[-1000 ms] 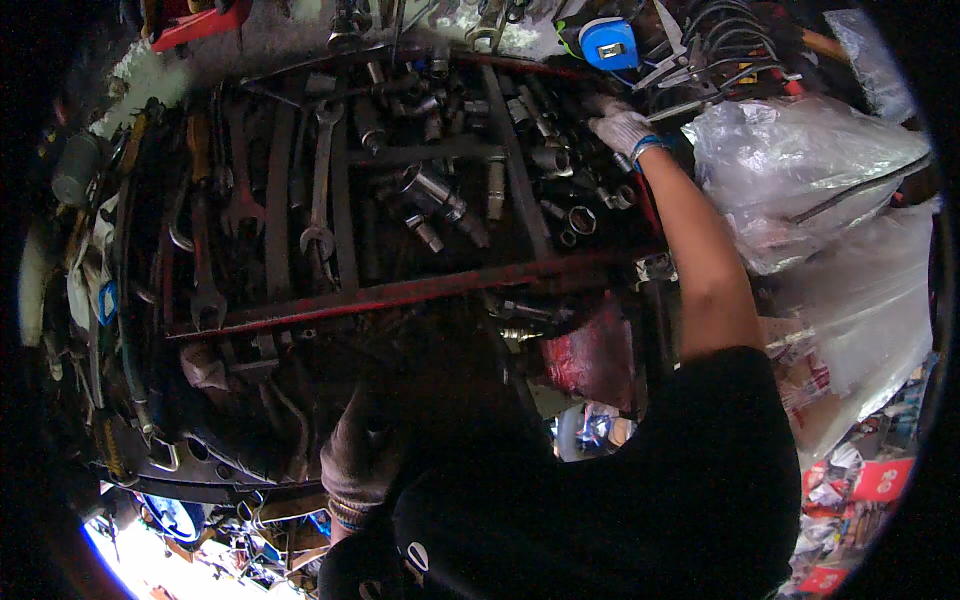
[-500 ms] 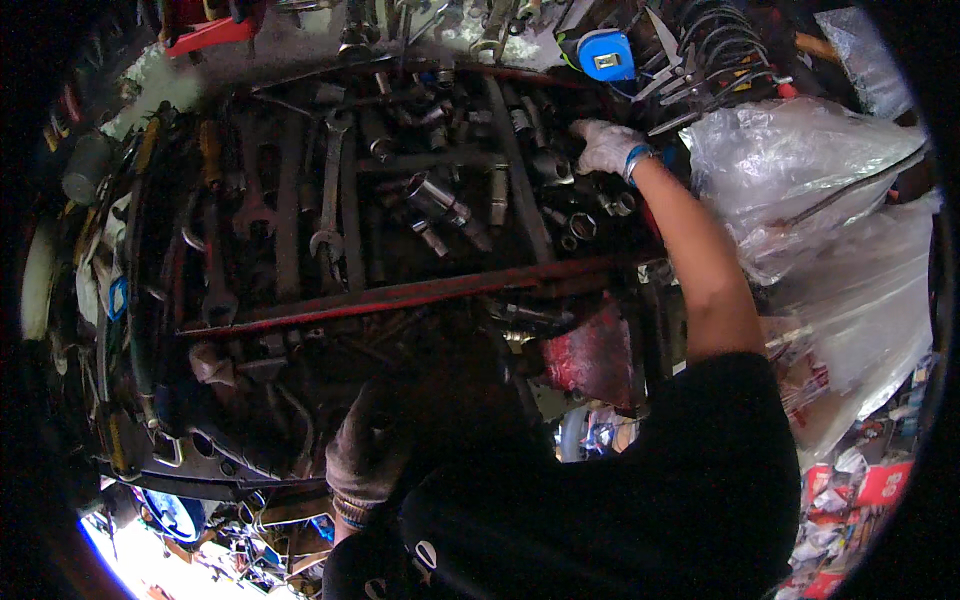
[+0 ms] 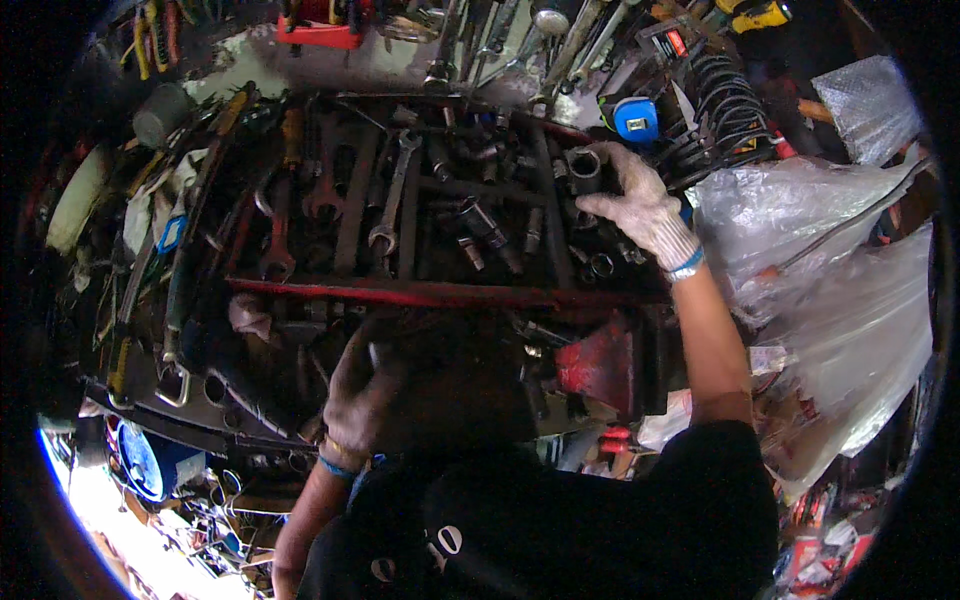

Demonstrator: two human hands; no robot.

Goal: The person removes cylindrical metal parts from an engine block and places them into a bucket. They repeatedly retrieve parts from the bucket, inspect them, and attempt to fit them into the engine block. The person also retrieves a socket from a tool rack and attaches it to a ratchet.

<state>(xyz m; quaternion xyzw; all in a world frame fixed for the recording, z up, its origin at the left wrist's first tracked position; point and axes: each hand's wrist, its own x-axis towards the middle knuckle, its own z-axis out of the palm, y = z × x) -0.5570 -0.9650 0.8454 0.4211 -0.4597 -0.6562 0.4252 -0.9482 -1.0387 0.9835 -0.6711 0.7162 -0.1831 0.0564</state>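
My right hand (image 3: 645, 205), in a whitish knit glove, is at the right end of the red-edged tool tray (image 3: 440, 293). Its thumb and fingers close around a large metal socket (image 3: 583, 172) whose round open end faces up. Low in the middle, my left hand (image 3: 352, 400), in a darker, soiled glove, has its fingers curled in shadow. A small pale grey tip shows beside them; what they hold is too dark to name. Between the hands lie a combination wrench (image 3: 396, 190) and several loose sockets, one of them a shiny long socket (image 3: 480, 220).
A blue tape measure (image 3: 636, 120) and a black coil spring (image 3: 725, 95) sit beyond the tray's right end. Clear plastic sheeting (image 3: 810, 220) spreads along the right. Below the tray is a red funnel-shaped piece (image 3: 595, 365). Long-handled tools crowd the left.
My right hand has drawn back slightly from the tray's far right and now has a large socket in its fingers. The view has shifted, while my left hand stays low in the middle.
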